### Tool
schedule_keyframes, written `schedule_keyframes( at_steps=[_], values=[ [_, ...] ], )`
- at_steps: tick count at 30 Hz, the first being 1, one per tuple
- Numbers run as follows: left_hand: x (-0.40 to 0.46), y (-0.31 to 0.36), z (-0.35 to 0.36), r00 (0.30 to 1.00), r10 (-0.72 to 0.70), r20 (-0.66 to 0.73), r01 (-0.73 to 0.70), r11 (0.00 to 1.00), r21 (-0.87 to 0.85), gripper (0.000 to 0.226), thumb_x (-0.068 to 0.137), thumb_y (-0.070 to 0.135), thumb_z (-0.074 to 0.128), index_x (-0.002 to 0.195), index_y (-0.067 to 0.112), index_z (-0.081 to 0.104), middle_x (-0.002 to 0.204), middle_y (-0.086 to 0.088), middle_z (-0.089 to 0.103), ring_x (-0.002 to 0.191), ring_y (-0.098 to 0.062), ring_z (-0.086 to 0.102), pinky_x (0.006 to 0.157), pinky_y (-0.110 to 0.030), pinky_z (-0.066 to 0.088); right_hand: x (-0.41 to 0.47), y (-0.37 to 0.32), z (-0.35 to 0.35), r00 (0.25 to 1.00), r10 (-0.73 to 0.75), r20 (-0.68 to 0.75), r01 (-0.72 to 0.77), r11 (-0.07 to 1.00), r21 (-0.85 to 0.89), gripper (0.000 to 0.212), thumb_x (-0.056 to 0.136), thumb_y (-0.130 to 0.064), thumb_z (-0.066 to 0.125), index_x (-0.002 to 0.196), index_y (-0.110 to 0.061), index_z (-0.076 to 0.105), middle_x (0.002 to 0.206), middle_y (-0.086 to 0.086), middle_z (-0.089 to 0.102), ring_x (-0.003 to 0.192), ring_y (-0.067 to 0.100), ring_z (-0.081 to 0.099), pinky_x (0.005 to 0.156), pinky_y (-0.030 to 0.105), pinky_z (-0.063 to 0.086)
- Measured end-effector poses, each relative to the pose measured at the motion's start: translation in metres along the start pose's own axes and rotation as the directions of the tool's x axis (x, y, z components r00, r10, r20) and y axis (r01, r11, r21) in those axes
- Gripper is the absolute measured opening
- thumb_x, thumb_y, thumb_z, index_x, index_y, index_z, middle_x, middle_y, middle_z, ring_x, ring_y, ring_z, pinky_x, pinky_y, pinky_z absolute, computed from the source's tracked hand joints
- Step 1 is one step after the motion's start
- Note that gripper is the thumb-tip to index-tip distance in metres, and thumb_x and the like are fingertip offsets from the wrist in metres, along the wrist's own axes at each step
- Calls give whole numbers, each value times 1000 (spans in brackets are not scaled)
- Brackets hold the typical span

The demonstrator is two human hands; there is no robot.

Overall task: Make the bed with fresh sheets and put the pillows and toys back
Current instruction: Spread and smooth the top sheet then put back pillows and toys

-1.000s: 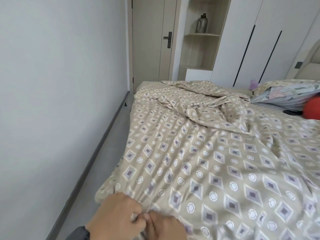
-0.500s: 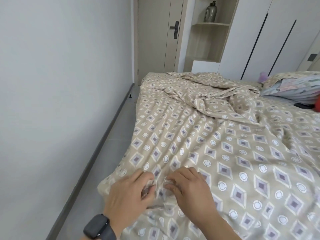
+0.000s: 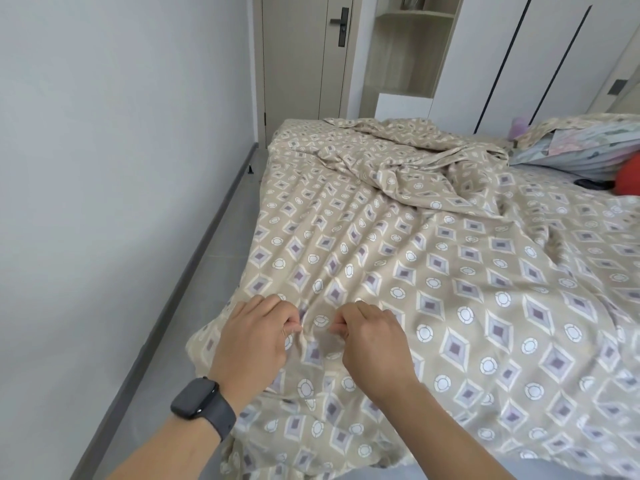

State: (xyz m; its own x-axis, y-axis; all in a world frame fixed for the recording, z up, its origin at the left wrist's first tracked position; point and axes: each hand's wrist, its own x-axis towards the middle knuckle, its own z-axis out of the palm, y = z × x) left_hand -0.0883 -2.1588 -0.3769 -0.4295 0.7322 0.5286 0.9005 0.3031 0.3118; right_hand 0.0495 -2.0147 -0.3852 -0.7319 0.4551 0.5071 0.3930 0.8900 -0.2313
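I see both hands low in the frame, just left of centre, working on the beige sheet [image 3: 398, 258] printed with grey diamonds and white rings. My left hand [image 3: 254, 336] has its fingers curled in, pinching a fold of the fabric between thumb and fingertips; a dark smartwatch [image 3: 201, 400] sits on that wrist. My right hand [image 3: 372, 336] lies just beside it, fingers likewise curled and pinching the same cloth, so a small stretch of sheet is pulled taut between the two grips. The two hands are close but not touching.

The sheet covers the bed across the centre and right of the frame. Its near corner hangs loose over the mattress edge at the lower left, above the grey floor [image 3: 207, 271]. Long creases run from my hands toward the upper centre, where the fabric is bunched into a crumpled heap [image 3: 408, 161] near the far end of the bed.

At the right edge, a pillow [image 3: 585, 147] with a pale floral cover lies on the bed, partly overlapped by the beige cloth. Just below it I see a red rounded toy [image 3: 628, 174], cut off by the frame, and a small dark object beside it that I cannot identify. A bit of a purple item [image 3: 519, 126] shows behind the pillow.

A plain wall [image 3: 121, 150] fills the left side; a door [image 3: 304, 53] and an open shelf unit [image 3: 405, 46] stand in the upper centre.
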Motion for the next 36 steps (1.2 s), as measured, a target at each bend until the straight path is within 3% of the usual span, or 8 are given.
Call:
schedule_keyframes(
  at_steps=[6,9,12,15,18,24,29,36],
  values=[
    [2,-10,-13,982,15,187,-9,999,-32,42,88,7,67,71,40,45,76,18,54,72,-6,52,70,-23,44,-8,-10,-25,968,16,249,-38,996,85,39,77,8,55,86,-27,41,82,-16,52,73,13,55,58,18,29],
    [-3,-22,-24,924,-24,382,59,995,-79,36,89,3,54,71,34,47,89,18,57,83,-4,58,68,-22,47,-21,-13,-36,888,-20,458,-66,983,171,33,81,3,43,91,-28,40,97,-16,56,101,7,62,75,26,45],
    [-2,-24,-32,864,-35,503,101,989,-104,27,92,10,53,75,31,54,91,19,57,86,-2,57,74,-22,48,-25,-5,-35,846,-54,530,-87,967,238,26,85,-6,46,88,-31,40,97,-15,59,101,5,60,85,31,49],
    [3,-22,-32,845,-30,533,125,982,-141,24,93,20,59,73,33,55,88,18,59,83,-3,56,71,-20,46,-19,4,-25,926,-111,360,14,966,260,11,93,-28,51,94,-35,42,96,-17,56,92,4,52,75,30,48],
    [-3,-19,-28,933,3,360,30,996,-86,18,90,43,65,77,37,54,86,20,57,73,-2,54,60,-14,39,-13,7,-14,976,-89,201,71,993,93,26,90,-49,58,113,-41,49,109,-22,50,96,6,44,70,23,46],
    [1,-18,-9,987,122,106,-123,992,8,11,91,53,56,89,42,56,91,24,49,69,0,49,66,-17,40,0,18,7,958,-155,-243,150,988,-39,15,84,-29,58,71,-27,63,73,-12,55,64,16,49,63,25,32],
    [6,-18,-1,997,67,41,-62,993,-102,24,84,27,78,75,34,57,77,21,50,68,-1,46,74,-7,34,-1,17,15,979,-124,-159,113,991,-78,14,76,-17,58,76,-27,50,68,-13,51,59,15,49,65,27,30],
    [5,-22,-9,998,-7,67,17,987,-157,29,88,20,73,76,34,51,79,19,52,68,-6,50,61,-13,38,-3,38,-4,994,-103,-42,100,993,-65,21,92,-51,48,100,-36,60,94,-19,55,85,13,48,76,27,37]
  ],
)
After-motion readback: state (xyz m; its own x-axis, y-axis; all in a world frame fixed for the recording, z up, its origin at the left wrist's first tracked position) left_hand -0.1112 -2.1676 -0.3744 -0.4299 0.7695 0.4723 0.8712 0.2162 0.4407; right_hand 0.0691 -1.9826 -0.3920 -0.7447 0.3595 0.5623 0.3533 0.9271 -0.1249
